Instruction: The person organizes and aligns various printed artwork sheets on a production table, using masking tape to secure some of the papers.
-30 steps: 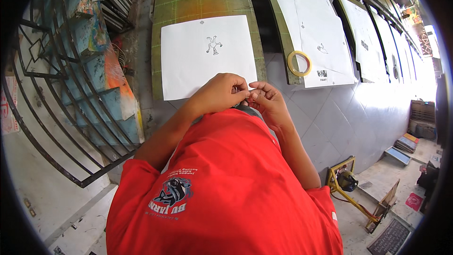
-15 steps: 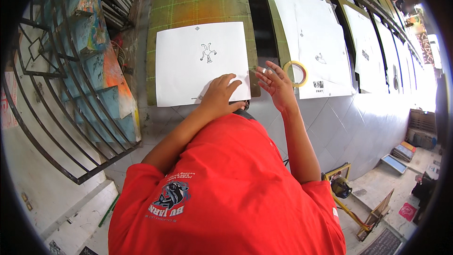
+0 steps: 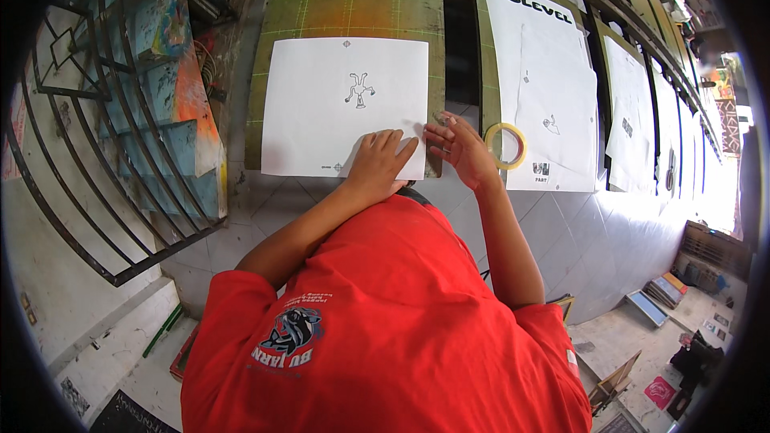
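Observation:
A white paper sheet (image 3: 309, 112) with a small line drawing and printed marks lies on the near part of a green gridded board (image 3: 281, 0). My left hand (image 3: 378, 162) rests on the sheet's near right part, fingers spread and flat, holding nothing. At the sheet's right edge is my right hand (image 3: 465, 152), its fingers apart and slightly bent. Its fingertips are close to the paper's edge; whether they touch it I cannot tell. Just right of that hand, a roll of yellowish tape (image 3: 521, 147) sits at the near left corner of the neighbouring board.
On the neighbouring board lies a long printed sheet (image 3: 545, 72), with more paper-covered boards (image 3: 630, 120) in a row to the right. A dark metal grille (image 3: 160, 259) and paint-stained blue steps (image 3: 172, 144) stand at left. Framed items (image 3: 646, 309) lie at lower right.
My right hand has come closer to the sheet's right edge. My left hand stays on the paper. The whole view has shifted slightly.

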{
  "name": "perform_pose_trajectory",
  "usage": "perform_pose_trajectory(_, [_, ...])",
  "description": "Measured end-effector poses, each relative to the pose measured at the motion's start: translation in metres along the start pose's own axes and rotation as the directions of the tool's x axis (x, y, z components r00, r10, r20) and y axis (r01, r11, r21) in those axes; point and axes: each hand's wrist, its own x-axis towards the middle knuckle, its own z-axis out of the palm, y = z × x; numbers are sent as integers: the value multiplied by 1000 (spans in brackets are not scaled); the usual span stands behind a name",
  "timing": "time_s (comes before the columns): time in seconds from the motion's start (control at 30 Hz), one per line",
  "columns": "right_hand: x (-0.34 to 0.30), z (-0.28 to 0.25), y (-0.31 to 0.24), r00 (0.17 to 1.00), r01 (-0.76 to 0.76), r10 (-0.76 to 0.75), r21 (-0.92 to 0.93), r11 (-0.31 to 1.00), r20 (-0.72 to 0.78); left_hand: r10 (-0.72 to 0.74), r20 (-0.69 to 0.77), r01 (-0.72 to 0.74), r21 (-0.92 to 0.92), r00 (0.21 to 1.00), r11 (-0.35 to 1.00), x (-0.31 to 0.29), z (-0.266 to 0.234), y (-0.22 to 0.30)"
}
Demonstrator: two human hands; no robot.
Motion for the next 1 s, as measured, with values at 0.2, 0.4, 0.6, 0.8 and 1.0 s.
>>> perform_pose_trajectory(0.2, [1,2,-6,995,3,-3,-1,1000,-96,0,7,0,-63,1000,998,0,-7,1])
perform_pose_trajectory(0.4, [12,-17,-5,992,58,-58,0,998,-116,-11,-152,-27,-243,988,970,-5,5,-10])
perform_pose_trajectory(0.6, [24,-16,-10,992,52,-55,-30,998,-116,-161,-203,41,-496,966,867,-12,1,-10])
perform_pose_trajectory(0.8, [37,-6,-12,990,22,-36,-103,994,-134,-210,-266,13,-589,941,808,-18,7,-15])
perform_pose_trajectory(1.0, [47,0,-7,992,6,-24,-138,990,-127,-202,-264,8,-590,943,808,-21,11,-20])
